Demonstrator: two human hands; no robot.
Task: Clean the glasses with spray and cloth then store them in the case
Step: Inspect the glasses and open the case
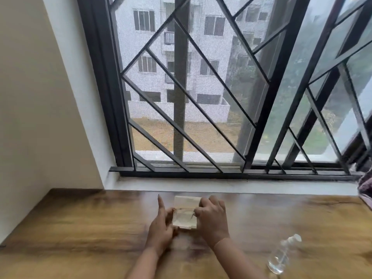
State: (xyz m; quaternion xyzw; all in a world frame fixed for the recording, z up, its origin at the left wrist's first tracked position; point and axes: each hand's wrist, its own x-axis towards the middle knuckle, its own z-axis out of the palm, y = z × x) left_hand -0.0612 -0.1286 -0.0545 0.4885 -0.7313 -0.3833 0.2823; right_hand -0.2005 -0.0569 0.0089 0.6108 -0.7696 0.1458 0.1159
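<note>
A cream case lies open on the wooden table, its lid tipped toward the window. Inside the lower half rest the glasses, thin-framed with clear lenses, blurred by motion. My left hand grips the case's left edge with the forefinger pointing up. My right hand holds the right edge, fingertips pinching at the glasses' end. A clear spray bottle with a white nozzle lies tilted on the table at the lower right. No cloth is in view.
A barred, meshed window with a white sill runs along the table's far edge. A cream wall closes off the left. Dark patterned fabric hangs at the right edge.
</note>
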